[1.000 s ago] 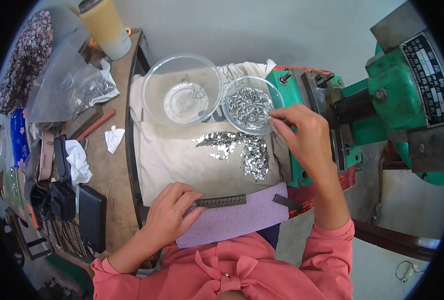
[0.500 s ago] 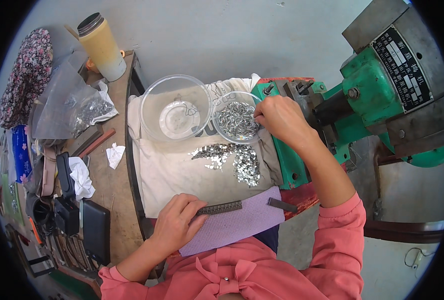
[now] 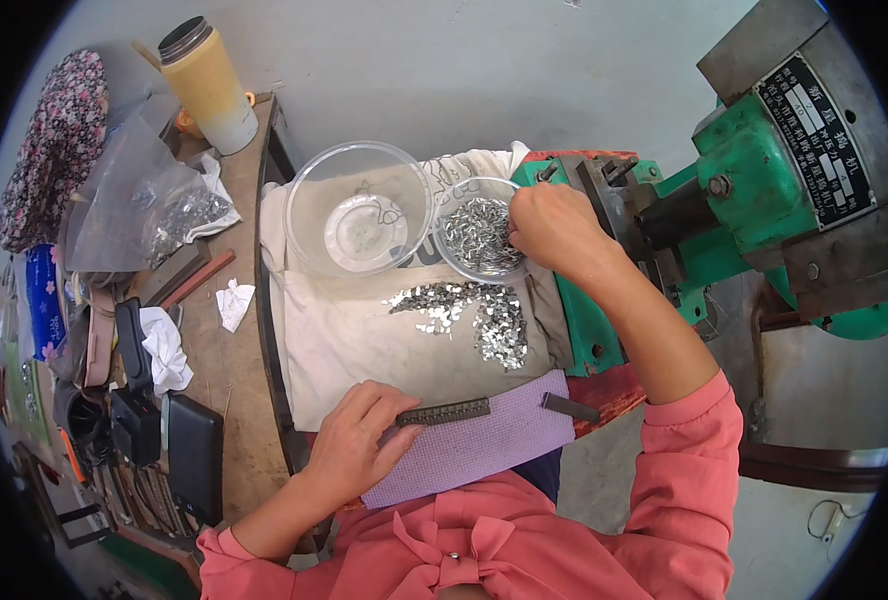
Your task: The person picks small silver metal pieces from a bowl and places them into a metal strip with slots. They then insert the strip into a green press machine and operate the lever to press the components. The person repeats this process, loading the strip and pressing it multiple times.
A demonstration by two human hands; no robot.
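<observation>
Along purple mat's (image 3: 474,450) edge — dark notched bar (image 3: 452,410), left hand (image 3: 352,437) pinching its end.
Right hand (image 3: 556,228) curls at bowl (image 3: 476,189), can't tell what's held — bare cloth (image 3: 349,340) past bar.

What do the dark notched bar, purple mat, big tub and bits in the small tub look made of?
Dark bar: likely metal, dull; crisp edges, hard plastic not excluded.
Purple mat: matte, finely textured; foam, rubber or woven cloth, can't tell.
Big tub: probably clear plastic, glossy; cloth shows through.
Bits: probably bright metal; silvery glints.
</observation>
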